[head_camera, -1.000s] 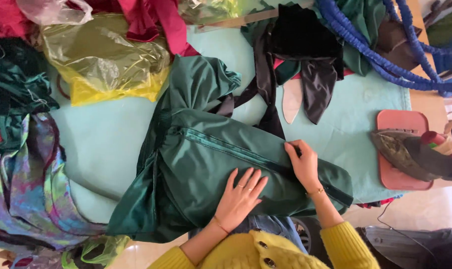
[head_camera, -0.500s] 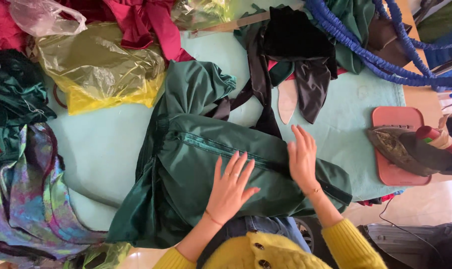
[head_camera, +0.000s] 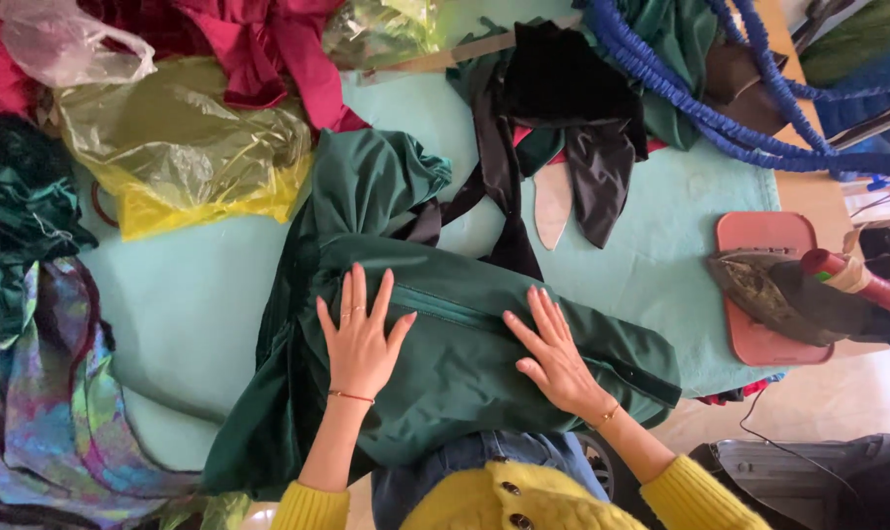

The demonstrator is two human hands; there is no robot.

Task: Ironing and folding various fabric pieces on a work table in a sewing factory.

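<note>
fingers (head_camera: 351,294) splayed flat, both hands, clamped on nothing | left hand (head_camera: 358,339), right hand (head_camera: 553,358) pressing dark green garment (head_camera: 455,363) to flatten it on counter (head_camera: 199,304) | iron (head_camera: 788,294) parked aside on pink rest (head_camera: 759,240)

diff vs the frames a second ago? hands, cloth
Both hands slid up the dark green garment: left hand up and leftward, right hand drawn back toward the person, fingers spread. Both lie flat, gripping nothing. Iron, yellow bag and black fabric unchanged.

Bright, even daylight; soft shadows
</note>
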